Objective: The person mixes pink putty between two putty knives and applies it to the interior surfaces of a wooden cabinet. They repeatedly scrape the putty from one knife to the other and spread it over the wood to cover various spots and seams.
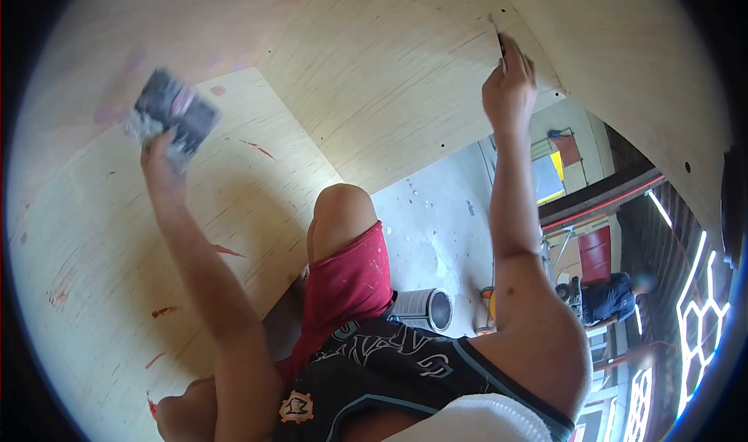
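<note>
My left hand (161, 155) is closed on the lower edge of a dark, flat rectangular board (181, 109) smeared with whitish paste. The board is blurred and held in front of the plywood. Up at the right, my right hand (510, 91) grips a thin-bladed tool (495, 28) that looks like a putty knife seen nearly edge-on. Its tip is at the plywood panel (389, 60), close to a small dark hole; whether it touches cannot be made out. Fingers hide most of the handle.
Plywood encloses me, including a lower panel (257, 146) with reddish-brown smears. An open metal can (425, 309) lies beside my knee on the spotted grey floor (436, 224). Farther right, another person (612, 298) in dark clothes is near equipment and hexagonal lights (697, 325).
</note>
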`<state>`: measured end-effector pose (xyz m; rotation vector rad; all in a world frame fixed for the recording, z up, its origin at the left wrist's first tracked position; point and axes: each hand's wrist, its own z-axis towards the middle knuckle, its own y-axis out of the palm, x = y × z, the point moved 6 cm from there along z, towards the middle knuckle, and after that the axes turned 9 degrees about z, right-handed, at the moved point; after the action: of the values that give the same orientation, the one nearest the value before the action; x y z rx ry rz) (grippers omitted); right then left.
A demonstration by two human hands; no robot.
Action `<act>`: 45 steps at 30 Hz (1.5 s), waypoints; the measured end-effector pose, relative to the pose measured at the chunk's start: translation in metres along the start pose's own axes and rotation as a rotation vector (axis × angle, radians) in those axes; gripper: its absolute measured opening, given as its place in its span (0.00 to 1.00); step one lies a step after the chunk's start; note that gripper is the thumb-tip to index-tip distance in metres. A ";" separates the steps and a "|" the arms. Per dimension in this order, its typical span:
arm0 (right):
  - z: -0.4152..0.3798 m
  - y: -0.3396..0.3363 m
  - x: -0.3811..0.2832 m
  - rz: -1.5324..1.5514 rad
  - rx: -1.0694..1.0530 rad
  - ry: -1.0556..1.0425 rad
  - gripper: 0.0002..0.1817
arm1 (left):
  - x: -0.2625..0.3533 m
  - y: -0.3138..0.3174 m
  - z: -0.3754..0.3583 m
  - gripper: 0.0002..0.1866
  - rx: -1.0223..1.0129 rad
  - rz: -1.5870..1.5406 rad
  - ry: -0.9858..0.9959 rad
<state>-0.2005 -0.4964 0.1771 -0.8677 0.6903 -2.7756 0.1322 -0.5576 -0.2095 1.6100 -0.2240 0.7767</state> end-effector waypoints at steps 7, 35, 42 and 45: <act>0.022 0.056 0.083 -0.573 -0.209 0.049 0.22 | -0.086 -0.156 -0.002 0.16 0.153 0.034 -0.435; 0.029 0.084 0.040 0.478 -0.392 0.411 0.27 | -0.087 -0.102 -0.002 0.14 0.107 0.056 -0.368; -0.042 0.070 -0.160 1.376 -0.262 0.096 0.23 | -0.017 0.111 -0.044 0.14 -0.103 -0.340 -0.086; -0.039 0.058 -0.176 1.180 -0.188 -0.177 0.26 | 0.019 0.129 -0.063 0.14 -0.212 -0.331 0.014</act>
<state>-0.0777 -0.4847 0.0334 -0.4558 0.9994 -1.5850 0.0530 -0.5198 -0.0946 1.3941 -0.0252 0.4914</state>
